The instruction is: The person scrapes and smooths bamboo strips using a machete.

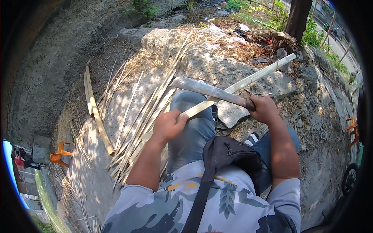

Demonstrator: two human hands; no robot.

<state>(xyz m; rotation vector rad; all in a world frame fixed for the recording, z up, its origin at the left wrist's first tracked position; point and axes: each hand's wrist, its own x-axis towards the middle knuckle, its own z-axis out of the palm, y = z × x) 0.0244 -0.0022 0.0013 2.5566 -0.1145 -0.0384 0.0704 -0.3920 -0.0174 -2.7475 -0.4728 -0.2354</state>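
My left hand (169, 125) is closed round a long, flat bamboo strip (248, 80), which slants up to the far right across my left knee. In my right hand (265, 110) is the dark handle of a machete (206, 88). Its broad grey blade points left and crosses the strip just ahead of my left knee. Blade and strip appear to touch at the crossing. Beside my left leg lies a pile of split bamboo strips (149, 106), spread lengthwise over the ground.
Two thicker bamboo pieces (97, 112) lie left of the pile. Ahead are broken concrete slabs (237, 73), with litter and a tree trunk (298, 19) beyond. Orange chairs stand at far left (61, 154) and far right (352, 131). A black bag (233, 155) rests on my lap.
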